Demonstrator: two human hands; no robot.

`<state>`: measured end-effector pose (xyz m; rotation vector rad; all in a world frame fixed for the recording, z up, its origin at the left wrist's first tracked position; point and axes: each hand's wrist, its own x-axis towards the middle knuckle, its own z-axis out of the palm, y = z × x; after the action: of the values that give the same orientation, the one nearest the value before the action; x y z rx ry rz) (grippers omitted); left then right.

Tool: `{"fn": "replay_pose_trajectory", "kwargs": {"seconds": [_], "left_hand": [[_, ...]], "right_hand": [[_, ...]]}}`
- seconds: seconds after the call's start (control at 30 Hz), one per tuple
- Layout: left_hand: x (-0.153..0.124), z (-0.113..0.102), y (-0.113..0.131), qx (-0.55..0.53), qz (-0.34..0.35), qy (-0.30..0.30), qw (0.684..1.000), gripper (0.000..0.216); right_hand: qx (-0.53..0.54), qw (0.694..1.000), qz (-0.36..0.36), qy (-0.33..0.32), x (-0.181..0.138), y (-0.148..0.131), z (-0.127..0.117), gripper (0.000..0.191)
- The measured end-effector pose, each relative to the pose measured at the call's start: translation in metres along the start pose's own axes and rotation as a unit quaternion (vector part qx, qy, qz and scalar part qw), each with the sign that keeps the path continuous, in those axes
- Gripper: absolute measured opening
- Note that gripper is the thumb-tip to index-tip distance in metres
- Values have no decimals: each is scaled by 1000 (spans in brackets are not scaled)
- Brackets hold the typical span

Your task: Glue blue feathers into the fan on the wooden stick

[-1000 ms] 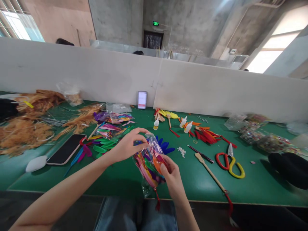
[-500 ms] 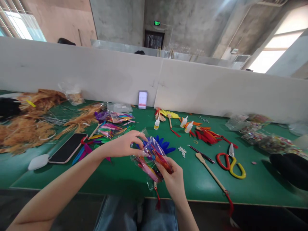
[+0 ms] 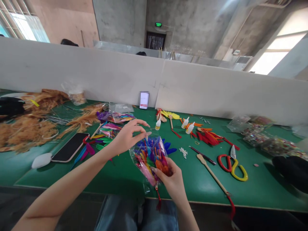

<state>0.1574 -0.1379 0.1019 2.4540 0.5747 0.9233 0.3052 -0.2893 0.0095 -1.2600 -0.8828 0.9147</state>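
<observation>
My right hand [image 3: 172, 176] grips a clear plastic bag of colored feathers [image 3: 149, 160] by its lower right side, thumb in front. Above the bag's upper edge is my left hand [image 3: 131, 134], with thumb and fingertips drawn together. A light blue strip shows just below those fingertips, but I cannot make out what is pinched. Behind the bag, blue feathers [image 3: 169, 147] fan out on the table, partly covered. Below the bag hangs a red tassel [image 3: 158, 200] on a wooden stick end, over the table edge.
Right of the bag lie white beads [image 3: 183, 153], a dark pen-like tool [image 3: 203, 155], a wooden stick [image 3: 213, 175] and scissors [image 3: 232, 165]. Small glue bottles [image 3: 158, 124] stand behind. A phone [image 3: 71, 147], more feathers [image 3: 110, 130] and brown fiber [image 3: 26, 131] lie left.
My left hand has lifted from the bag's contents, up and slightly left. The bag now faces me more openly, showing more of its feathers. My right hand still grips it.
</observation>
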Motion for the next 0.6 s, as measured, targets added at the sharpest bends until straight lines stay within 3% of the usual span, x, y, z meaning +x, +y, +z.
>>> {"fn": "replay_pose_trajectory", "kwargs": {"seconds": [0.13,0.23,0.3,0.47,0.6], "left_hand": [[6,-4,3,-10,-5,42,999,26],[8,-3,5,-5,4,28,1000,25],[8,-1,6,-3,15,-15,1000,21],[12,-4,9,-26,16,-188,982,23],[20,-18,6,-41,-31,-235,971,33]], "right_hand": [[12,1000,-7,19,-2,1,0,31],[12,1000,-11,24,-3,0,0,32],[23,999,-10,23,-2,-1,0,31],[56,998,-1,21,1,1,-3,29],[60,996,8,59,5,6,-6,28]]}}
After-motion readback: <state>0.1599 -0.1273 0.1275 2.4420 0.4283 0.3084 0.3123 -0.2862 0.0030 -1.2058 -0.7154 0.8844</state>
